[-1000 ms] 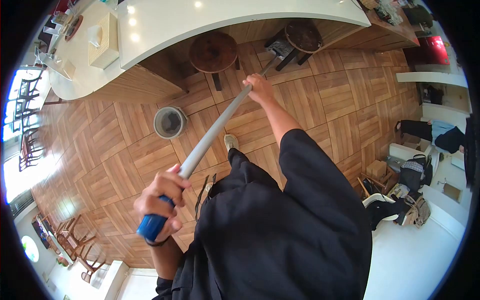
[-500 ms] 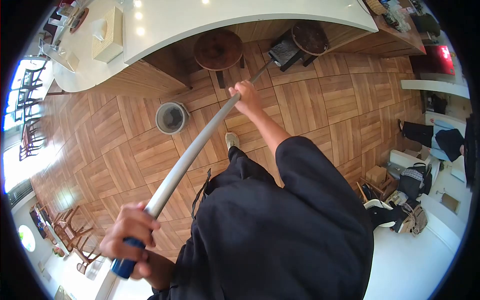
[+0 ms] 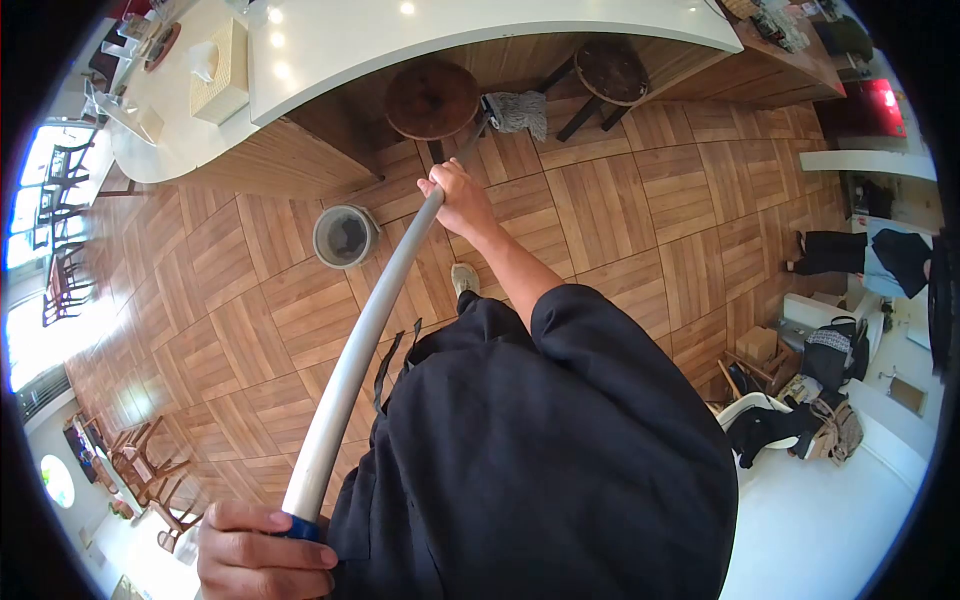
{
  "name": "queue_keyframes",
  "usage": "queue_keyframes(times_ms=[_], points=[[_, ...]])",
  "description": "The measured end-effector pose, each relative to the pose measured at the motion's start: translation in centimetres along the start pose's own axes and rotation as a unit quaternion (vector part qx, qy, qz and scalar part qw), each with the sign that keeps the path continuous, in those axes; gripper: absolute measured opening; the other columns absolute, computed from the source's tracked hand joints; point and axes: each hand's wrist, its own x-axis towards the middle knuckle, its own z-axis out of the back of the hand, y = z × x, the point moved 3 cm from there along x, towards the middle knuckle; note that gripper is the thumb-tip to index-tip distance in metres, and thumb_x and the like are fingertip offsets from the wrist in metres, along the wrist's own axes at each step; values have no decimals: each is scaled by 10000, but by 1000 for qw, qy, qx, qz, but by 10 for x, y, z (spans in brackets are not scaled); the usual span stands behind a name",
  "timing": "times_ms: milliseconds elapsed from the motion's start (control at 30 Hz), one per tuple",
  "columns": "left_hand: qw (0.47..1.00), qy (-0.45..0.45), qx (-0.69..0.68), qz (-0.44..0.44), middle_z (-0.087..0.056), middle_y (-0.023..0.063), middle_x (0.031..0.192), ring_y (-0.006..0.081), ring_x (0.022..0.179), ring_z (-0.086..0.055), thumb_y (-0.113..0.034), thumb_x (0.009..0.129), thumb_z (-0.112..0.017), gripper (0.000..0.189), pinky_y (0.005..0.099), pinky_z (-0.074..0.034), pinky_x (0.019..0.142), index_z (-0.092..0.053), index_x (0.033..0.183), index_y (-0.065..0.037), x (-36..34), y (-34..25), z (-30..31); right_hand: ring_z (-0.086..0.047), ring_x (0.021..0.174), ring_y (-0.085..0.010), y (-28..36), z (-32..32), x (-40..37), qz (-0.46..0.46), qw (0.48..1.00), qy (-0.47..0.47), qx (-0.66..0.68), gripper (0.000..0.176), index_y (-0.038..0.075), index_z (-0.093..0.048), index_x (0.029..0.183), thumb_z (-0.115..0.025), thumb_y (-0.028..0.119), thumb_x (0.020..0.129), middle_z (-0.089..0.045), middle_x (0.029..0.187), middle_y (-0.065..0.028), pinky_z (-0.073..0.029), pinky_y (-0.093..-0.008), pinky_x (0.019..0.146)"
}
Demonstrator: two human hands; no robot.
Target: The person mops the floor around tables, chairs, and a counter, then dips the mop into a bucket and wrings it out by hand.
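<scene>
Public seating area, probably a café or small restaurant.
A long, pale, curved counter [image 3: 450, 35] is fitted above a parquet-patterned floor [image 3: 620, 230]; two round stools [image 3: 612, 72] are placed by its underside. A tissue box [image 3: 219, 75] is set on the top. Dark chairs [image 3: 68, 180] are ranged beside bright windows [image 3: 25, 190]; further wooden chairs [image 3: 150, 465] are grouped at lower left.

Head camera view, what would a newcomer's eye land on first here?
Probably the long silver pole, slanting up from the left hand at the bottom left through the right hand above centre. At its far end, a grey mop head lies between two round stools. A grey bin stands on the floor left of the pole.
</scene>
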Motion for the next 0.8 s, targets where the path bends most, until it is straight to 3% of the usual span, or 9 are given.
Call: queue_keyframes(times_ms=[33, 167, 300, 400, 500, 567, 667, 767, 800], points=[[998, 60, -11, -3, -649, -66, 702, 150, 749, -664, -503, 839, -730, 310, 411, -408, 863, -586, 739, -247, -4, 1, 4, -629, 920, -375, 0, 2, -3, -2, 1000, 7, -5, 253, 36, -571, 800, -630, 251, 920, -635, 861, -163, -518, -496, 813], [995, -39, -93, 1, -639, -36, 706, 163, 768, -674, -444, 774, -808, 332, 417, -476, 823, -595, 776, -190, -9, 19, -17, -608, 879, -379, -15, 2, -2, 14, 999, 28, -34, 300, 31, -561, 798, -611, 299, 925, -605, 876, -156, -480, -477, 731], [982, -119, -148, -3, -622, 42, 709, 264, 764, -680, -399, 761, -828, 359, 510, -455, 931, -587, 757, -134, -21, 40, -46, -614, 887, -371, -35, 5, 13, 15, 995, 70, -64, 291, 41, -575, 805, -623, 307, 912, -619, 902, -151, -488, -481, 743], [981, -134, -117, 74, -616, 33, 717, 259, 764, -680, -384, 733, -847, 374, 505, -475, 903, -584, 757, -119, -11, 46, -67, -617, 936, -342, -60, 5, 20, 10, 990, 99, -98, 257, 59, -590, 824, -640, 298, 903, -631, 887, -135, -496, -485, 771], [973, -183, -119, 71, -612, 38, 719, 257, 763, -679, -411, 715, -848, 408, 508, -482, 887, -575, 752, -110, -27, 45, -85, -623, 923, -359, -81, -6, 15, 5, 986, 140, -93, 256, 58, -591, 836, -642, 300, 903, -633, 900, -142, -497, -482, 771], [970, -207, -111, 66, -618, 42, 720, 260, 766, -681, -441, 735, -827, 411, 507, -483, 876, -579, 752, -115, -34, 37, -88, -629, 910, -366, -84, -15, 0, 56, 992, 89, -68, 258, 63, -595, 845, -646, 309, 903, -637, 906, -141, -498, -477, 767], [967, -232, -96, 35, -634, 40, 725, 257, 760, -684, -489, 768, -790, 418, 499, -487, 846, -587, 787, -125, -56, 17, -83, -643, 864, -359, -65, -22, -28, 38, 993, 94, -55, 271, 65, -575, 848, -654, 320, 895, -646, 894, -122, -495, -465, 765], [962, -258, -34, 84, -648, 10, 728, 221, 765, -695, -490, 813, -763, 408, 496, -464, 888, -552, 774, -143, -91, -20, -73, -648, 851, -348, -15, -13, -72, -16, 989, 122, -76, 284, 61, -568, 850, -659, 327, 887, -645, 889, -111, -495, -458, 753], [948, -305, -12, 88, -578, -37, 646, 151, 696, -635, -465, 859, -739, 375, 471, -391, 921, -522, 724, -191, -104, -30, -77, -648, 855, -345, -2, -12, -89, -31, 988, 126, -87, 286, 59, -570, 851, -660, 329, 885, -644, 891, -110, -496, -458, 747]])
